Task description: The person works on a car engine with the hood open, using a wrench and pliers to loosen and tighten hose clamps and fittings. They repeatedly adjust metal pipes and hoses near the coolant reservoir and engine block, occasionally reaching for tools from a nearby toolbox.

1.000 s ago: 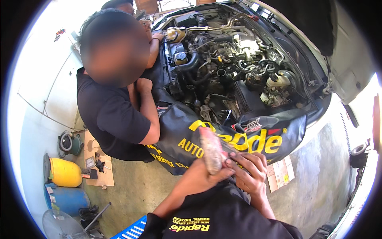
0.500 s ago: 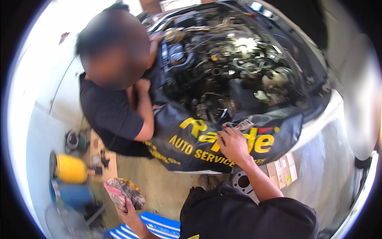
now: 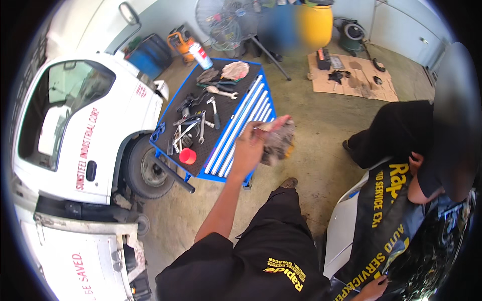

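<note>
My left hand [image 3: 246, 148] is raised in front of me, its fingers closed around a crumpled, grease-stained rag [image 3: 277, 143] with pink, grey and yellow patches. The rag hangs beside the drawers of a blue tool cart [image 3: 244, 131], apart from it. At the lower right, my right hand [image 3: 374, 289] lies by the black fender cover [image 3: 371, 241] with yellow lettering on the car. Its fingers look curled together; what they hold, if anything, is too small to make out. On the cart lie wrenches [image 3: 202, 128], a hammer [image 3: 214, 113], a red cup [image 3: 188, 156], a spray can [image 3: 201, 55] and rags [image 3: 235, 70].
A white truck [image 3: 75, 130] stands at the left, close to the cart. A co-worker [image 3: 401, 130] leans over the car at the right. Cardboard [image 3: 371, 90] with dark parts lies on the floor behind. A fan [image 3: 223, 22] and a yellow drum [image 3: 316, 25] stand at the back.
My view has swung left from the engine bay to the tool cart and truck. My left hand, still holding the rag, now appears beside the cart; my right hand remains by the fender cover.
</note>
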Action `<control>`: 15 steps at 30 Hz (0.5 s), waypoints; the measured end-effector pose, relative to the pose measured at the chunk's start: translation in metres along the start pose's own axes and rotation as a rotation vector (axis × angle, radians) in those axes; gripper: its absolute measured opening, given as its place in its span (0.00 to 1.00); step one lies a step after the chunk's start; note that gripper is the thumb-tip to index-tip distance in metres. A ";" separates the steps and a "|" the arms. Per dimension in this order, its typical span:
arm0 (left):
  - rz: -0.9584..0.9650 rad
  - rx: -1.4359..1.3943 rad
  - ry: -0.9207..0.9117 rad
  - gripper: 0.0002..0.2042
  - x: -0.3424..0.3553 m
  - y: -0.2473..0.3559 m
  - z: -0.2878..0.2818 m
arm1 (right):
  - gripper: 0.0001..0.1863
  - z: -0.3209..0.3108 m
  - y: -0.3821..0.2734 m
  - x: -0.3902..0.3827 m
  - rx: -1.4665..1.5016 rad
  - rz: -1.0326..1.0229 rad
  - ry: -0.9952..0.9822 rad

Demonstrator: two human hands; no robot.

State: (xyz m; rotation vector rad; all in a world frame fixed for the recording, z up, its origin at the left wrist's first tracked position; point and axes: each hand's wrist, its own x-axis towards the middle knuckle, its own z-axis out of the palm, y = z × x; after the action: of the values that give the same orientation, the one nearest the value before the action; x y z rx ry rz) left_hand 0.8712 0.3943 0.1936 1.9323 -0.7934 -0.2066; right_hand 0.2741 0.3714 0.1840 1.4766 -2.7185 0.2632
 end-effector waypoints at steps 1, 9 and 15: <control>0.004 0.043 0.099 0.16 0.004 -0.027 -0.022 | 0.24 -0.003 -0.003 0.001 -0.024 -0.025 0.019; -0.194 0.385 0.309 0.22 0.149 -0.193 -0.169 | 0.26 0.043 -0.009 0.043 -0.003 -0.130 0.195; 0.307 1.333 0.486 0.19 0.227 -0.306 -0.235 | 0.14 0.021 -0.130 0.009 0.662 -0.023 0.270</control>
State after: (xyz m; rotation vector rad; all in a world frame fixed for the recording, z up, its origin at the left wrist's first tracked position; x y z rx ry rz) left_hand 1.2895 0.5185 0.0913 2.7974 -0.9561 1.2264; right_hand 0.3789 0.2912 0.1809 1.4320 -2.4974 1.3551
